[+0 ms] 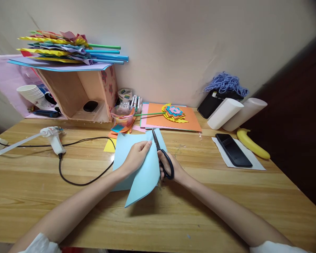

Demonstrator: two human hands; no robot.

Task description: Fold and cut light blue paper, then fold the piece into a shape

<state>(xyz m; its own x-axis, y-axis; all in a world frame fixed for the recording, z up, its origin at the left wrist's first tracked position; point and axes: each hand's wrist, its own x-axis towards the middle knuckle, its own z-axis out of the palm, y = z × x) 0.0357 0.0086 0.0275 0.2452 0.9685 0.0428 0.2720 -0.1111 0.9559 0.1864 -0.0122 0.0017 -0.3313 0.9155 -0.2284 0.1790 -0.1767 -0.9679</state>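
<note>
Light blue paper [146,175] is held up just above the wooden table, its near corner curling toward me. My left hand [137,154] is closed on the sheet, thumb on top near the far edge. In my right hand [171,165] is a pair of scissors [167,164] with black handles, my fingers through the loops. The blades point away from me and lie along a cut in the paper, with a strip of blue to their right. Part of the lower blade is hidden by the paper.
Left on the table [89,211] lies a white glue gun [54,140] with a looping black cord. Behind the paper are a plastic bowl [123,117] of scraps and a paper flower [174,111] on orange sheets. A phone [233,149] and a banana [252,144] lie right.
</note>
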